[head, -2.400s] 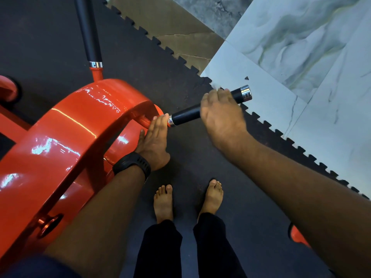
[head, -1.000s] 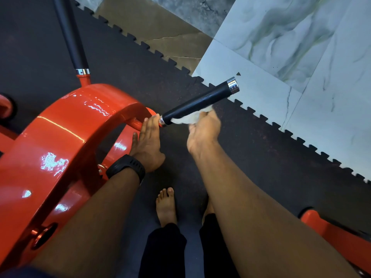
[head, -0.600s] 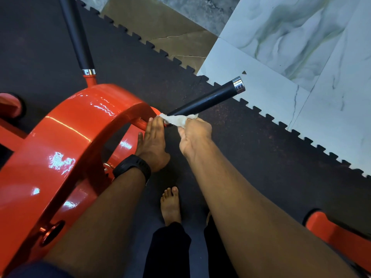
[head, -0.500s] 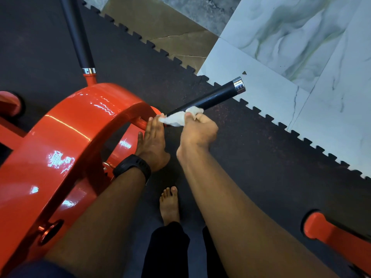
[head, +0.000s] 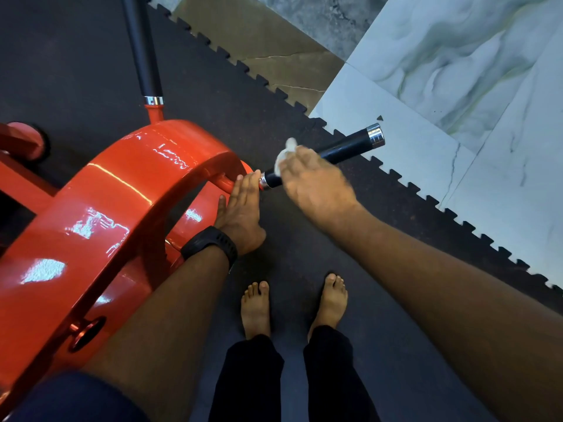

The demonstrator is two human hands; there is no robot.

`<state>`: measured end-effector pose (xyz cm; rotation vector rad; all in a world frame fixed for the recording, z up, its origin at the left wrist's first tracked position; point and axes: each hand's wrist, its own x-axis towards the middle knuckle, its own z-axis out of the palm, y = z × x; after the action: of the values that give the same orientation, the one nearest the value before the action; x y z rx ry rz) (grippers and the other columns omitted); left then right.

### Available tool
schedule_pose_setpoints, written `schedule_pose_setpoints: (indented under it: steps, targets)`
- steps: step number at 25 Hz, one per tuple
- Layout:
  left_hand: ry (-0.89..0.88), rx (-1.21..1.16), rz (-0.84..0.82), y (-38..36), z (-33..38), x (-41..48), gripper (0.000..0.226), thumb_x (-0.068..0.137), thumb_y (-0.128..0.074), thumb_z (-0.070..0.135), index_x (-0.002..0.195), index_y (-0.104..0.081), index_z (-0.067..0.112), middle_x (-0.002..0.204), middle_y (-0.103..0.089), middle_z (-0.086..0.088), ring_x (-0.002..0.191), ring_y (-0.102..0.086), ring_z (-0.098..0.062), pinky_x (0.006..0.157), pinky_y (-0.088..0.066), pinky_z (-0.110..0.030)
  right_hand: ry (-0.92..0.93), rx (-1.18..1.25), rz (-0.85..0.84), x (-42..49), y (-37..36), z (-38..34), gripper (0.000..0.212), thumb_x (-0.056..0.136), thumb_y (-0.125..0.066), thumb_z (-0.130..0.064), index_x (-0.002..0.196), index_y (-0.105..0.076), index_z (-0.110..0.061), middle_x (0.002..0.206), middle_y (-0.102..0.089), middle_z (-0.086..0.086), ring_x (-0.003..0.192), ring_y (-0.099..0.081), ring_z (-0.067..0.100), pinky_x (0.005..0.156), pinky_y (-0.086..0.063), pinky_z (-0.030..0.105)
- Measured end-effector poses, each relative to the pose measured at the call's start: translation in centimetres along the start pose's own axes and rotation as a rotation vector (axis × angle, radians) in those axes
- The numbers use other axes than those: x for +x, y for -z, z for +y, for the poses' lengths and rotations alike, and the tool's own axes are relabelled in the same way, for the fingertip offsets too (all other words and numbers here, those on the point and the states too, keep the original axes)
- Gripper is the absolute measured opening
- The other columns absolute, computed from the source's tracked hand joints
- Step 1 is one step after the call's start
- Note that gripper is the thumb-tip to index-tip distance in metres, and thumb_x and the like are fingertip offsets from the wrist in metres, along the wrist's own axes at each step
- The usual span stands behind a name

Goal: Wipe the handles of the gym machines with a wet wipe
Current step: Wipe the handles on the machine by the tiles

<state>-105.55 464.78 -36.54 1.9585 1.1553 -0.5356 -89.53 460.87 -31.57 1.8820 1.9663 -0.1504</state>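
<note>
A black handle point(head: 347, 145) with a chrome end cap juts right from the red machine frame point(head: 128, 184). My right hand point(head: 316, 181) lies over the handle's inner half, blurred, holding a white wet wipe point(head: 285, 158) against it; the wipe pokes out at the hand's upper left. My left hand point(head: 242, 208), fingers straight, rests flat on the red frame tube where the handle begins. A black watch sits on that wrist. A second black handle point(head: 141, 50) rises from the frame toward the top.
Dark rubber floor mats point(head: 304, 254) with a toothed edge meet pale marble tiles point(head: 457, 86) at the right. My bare feet point(head: 292, 303) stand on the mat below the handle. More red machine parts point(head: 21, 141) sit at the left edge.
My right hand has come from under the handle near its base to over its top, sliding outward with the wipe. My left hand stays flat on the frame.
</note>
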Motion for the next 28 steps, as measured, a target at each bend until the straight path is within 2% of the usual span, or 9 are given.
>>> schedule_pose_setpoints:
  steps: [3, 6, 9, 12, 16, 18, 21, 24, 28]
  targets:
    - [0.016, -0.002, 0.020, 0.0, 0.3, -0.2, 0.114, 0.080, -0.064, -0.001, 0.157, 0.017, 0.024, 0.165, 0.016, 0.008, 0.152, 0.018, -0.015, 0.122, 0.003, -0.047, -0.156, 0.094, -0.042, 0.0, 0.9, 2.0, 0.058, 0.088, -0.064, -0.006, 0.141, -0.042, 0.000, 0.138, -0.045, 0.021, 0.133, -0.039, 0.036, 0.110, -0.041, 0.046]
    - [0.029, -0.021, 0.015, 0.2, 0.8, -0.3, 0.112, 0.080, -0.063, 0.000, 0.157, 0.016, 0.023, 0.166, 0.014, 0.008, 0.152, 0.017, -0.015, 0.122, 0.004, -0.046, -0.089, 0.074, -0.039, -0.6, 0.8, 2.3, 0.065, 0.085, -0.069, -0.009, 0.142, -0.040, 0.000, 0.135, -0.046, 0.021, 0.130, -0.042, 0.037, 0.110, -0.041, 0.048]
    - [0.021, -0.003, 0.014, 0.8, 1.0, -0.9, 0.108, 0.082, -0.062, 0.003, 0.158, 0.012, 0.022, 0.167, 0.011, 0.006, 0.153, 0.012, -0.016, 0.122, 0.001, -0.048, -0.206, 0.205, -0.039, -1.1, 1.7, 3.9, 0.058, 0.084, -0.069, -0.008, 0.137, -0.045, -0.005, 0.132, -0.048, 0.017, 0.127, -0.043, 0.034, 0.104, -0.047, 0.048]
    - [0.027, 0.016, 0.025, 1.4, 1.9, -1.5, 0.100, 0.087, -0.060, 0.008, 0.159, 0.008, 0.018, 0.168, 0.007, 0.002, 0.154, 0.005, -0.017, 0.124, -0.004, -0.045, -0.191, 0.270, -0.056, -2.0, 2.9, 3.5, 0.055, 0.088, -0.066, -0.007, 0.138, -0.044, -0.007, 0.135, -0.047, 0.016, 0.129, -0.043, 0.032, 0.100, -0.048, 0.044]
    - [0.016, 0.057, 0.033, 3.7, 4.6, -2.6, 0.093, 0.092, -0.059, 0.016, 0.160, 0.005, 0.015, 0.168, 0.004, -0.004, 0.155, 0.004, -0.019, 0.125, -0.004, -0.038, -0.219, 0.544, -0.031, -2.0, 4.7, 2.9, 0.063, 0.088, -0.070, -0.006, 0.143, -0.043, -0.018, 0.139, -0.045, 0.010, 0.128, -0.045, 0.027, 0.103, -0.046, 0.041]
    - [0.008, 0.069, 0.110, 5.3, 5.9, -3.3, 0.088, 0.094, -0.056, 0.017, 0.160, 0.001, 0.013, 0.168, 0.000, -0.006, 0.155, 0.003, -0.020, 0.125, -0.003, -0.036, -0.269, 0.733, 0.081, -1.5, 5.3, 2.6, 0.053, 0.091, -0.066, -0.005, 0.140, -0.050, -0.018, 0.133, -0.051, 0.010, 0.120, -0.053, 0.024, 0.102, -0.049, 0.037]
    - [0.094, 0.162, 0.269, 8.6, 6.7, -5.1, 0.082, 0.096, -0.052, 0.024, 0.160, -0.002, 0.013, 0.168, -0.003, -0.006, 0.155, 0.002, -0.021, 0.124, -0.001, -0.039, -0.450, 1.110, 0.258, 0.0, 8.2, 2.7, 0.030, 0.099, -0.058, -0.014, 0.129, -0.060, -0.016, 0.125, -0.059, 0.005, 0.112, -0.059, 0.015, 0.091, -0.053, 0.027]
    - [0.192, 0.193, 0.345, 12.1, 6.4, -6.4, 0.086, 0.094, -0.054, 0.034, 0.160, -0.002, 0.014, 0.168, -0.002, -0.006, 0.155, 0.004, -0.022, 0.124, 0.002, -0.043, -0.451, 1.272, 0.262, 2.1, 10.6, 2.6, 0.022, 0.097, -0.063, -0.022, 0.119, -0.059, -0.019, 0.118, -0.061, 0.000, 0.105, -0.061, 0.012, 0.081, -0.054, 0.021]
    - [0.278, 0.197, 0.359, 15.0, 4.2, -6.6, 0.099, 0.089, -0.057, 0.053, 0.160, 0.001, 0.015, 0.168, 0.000, -0.007, 0.155, 0.005, -0.024, 0.123, 0.002, -0.049, -0.412, 1.437, 0.210, 5.2, 12.2, 0.8, 0.010, 0.099, -0.060, -0.023, 0.106, -0.053, -0.022, 0.099, -0.062, -0.007, 0.088, -0.068, 0.012, 0.071, -0.061, 0.030]
